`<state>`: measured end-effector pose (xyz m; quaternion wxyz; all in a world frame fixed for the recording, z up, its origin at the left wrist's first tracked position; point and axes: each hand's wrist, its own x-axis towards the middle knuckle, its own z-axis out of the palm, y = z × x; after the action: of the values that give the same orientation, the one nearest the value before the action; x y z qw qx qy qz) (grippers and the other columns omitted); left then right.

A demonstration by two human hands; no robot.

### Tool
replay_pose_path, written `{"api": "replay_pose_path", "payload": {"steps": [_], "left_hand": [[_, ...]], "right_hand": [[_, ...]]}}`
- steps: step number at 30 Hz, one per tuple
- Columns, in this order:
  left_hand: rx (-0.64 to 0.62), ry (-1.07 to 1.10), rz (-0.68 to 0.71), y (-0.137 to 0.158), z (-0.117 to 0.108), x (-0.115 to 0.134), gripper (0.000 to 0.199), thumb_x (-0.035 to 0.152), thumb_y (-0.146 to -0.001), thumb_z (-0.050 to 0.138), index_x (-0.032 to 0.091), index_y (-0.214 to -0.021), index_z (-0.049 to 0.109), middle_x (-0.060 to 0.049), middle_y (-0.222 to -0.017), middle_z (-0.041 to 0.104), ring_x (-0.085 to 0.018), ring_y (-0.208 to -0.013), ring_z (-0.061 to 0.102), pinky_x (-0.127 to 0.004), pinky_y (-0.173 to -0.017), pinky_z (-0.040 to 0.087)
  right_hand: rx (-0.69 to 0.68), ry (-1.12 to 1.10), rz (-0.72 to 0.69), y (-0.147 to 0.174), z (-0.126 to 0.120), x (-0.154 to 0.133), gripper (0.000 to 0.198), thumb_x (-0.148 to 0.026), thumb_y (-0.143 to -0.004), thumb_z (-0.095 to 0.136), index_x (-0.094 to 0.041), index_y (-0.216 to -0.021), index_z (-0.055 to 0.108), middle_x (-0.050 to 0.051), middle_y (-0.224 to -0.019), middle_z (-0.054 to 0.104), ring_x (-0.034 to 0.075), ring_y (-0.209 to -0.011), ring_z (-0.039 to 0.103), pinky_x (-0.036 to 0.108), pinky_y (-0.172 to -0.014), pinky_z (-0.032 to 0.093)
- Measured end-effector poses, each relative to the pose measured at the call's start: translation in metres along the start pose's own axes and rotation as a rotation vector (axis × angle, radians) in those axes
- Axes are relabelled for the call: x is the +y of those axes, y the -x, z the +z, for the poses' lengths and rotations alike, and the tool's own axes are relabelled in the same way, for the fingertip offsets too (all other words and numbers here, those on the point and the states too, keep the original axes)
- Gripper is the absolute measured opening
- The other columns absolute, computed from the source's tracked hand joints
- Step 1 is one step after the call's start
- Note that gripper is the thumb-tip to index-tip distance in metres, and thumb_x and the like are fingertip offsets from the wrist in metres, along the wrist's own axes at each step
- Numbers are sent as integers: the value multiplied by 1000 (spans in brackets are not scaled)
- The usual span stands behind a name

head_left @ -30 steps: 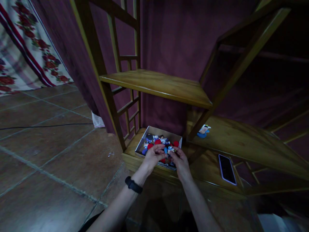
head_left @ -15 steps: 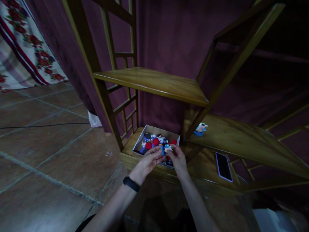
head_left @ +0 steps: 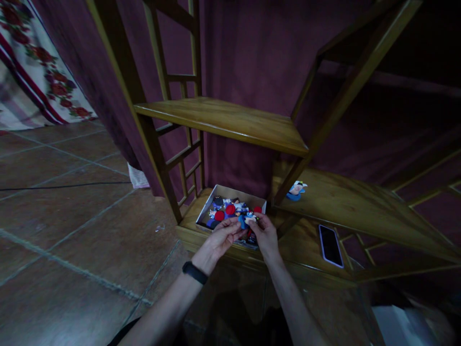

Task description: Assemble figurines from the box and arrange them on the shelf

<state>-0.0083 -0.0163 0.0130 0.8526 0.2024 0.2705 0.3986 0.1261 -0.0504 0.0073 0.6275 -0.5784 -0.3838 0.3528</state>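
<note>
Between my two hands is a small figurine (head_left: 243, 221) with a blue base and a white upper part. My left hand (head_left: 224, 236) pinches it by the blue base, and my right hand (head_left: 265, 234) grips its white end with thumb and fingers. Both hands are over the near side of an open cardboard box (head_left: 205, 211). Inside the box lie several similar figurines with red, dark and purple round bases, such as a red one (head_left: 230, 209). My hands hide part of the box's contents. A dark band (head_left: 195, 273) circles my left wrist.
The box stands on the low board of a wooden shelf unit (head_left: 223, 120). Another blue and white figurine (head_left: 297, 190) stands on the right-hand shelf (head_left: 345, 206). Below that shelf lies a phone (head_left: 330, 245). A purple curtain (head_left: 245, 62) hangs behind; tiled floor (head_left: 90, 230) extends left.
The view has shifted slightly. More of the held figurine's blue base shows between my fingers; both hands keep hold of it over the box.
</note>
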Motion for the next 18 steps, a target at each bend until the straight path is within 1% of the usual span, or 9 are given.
{"api": "replay_pose_path", "payload": {"steps": [3,9,18], "left_hand": [[15,-5,13,0,0,-1,15,4,-69,64,9,-83,62,-7,-77,68,-16,-76,65,-35,-84,50],[47,5,17,-1,-2,-4,16,4,-68,66,10,-82,62,-7,-76,68,-16,-74,65,-35,-81,52],[123,-22,49,-2,-1,-7,19,6,-65,69,8,-82,62,-9,-76,68,-17,-71,65,-33,-76,54]], "right_hand": [[-9,7,12,-1,-1,1,34,-34,-63,68,-20,-93,61,0,-79,66,16,-72,60,28,-67,48],[-24,-10,18,-1,-2,2,33,-33,-64,67,-20,-94,60,0,-77,65,16,-72,60,29,-68,48],[-60,176,-100,2,-2,2,26,-32,-72,59,-21,-95,58,2,-85,67,18,-78,62,30,-72,48]]}}
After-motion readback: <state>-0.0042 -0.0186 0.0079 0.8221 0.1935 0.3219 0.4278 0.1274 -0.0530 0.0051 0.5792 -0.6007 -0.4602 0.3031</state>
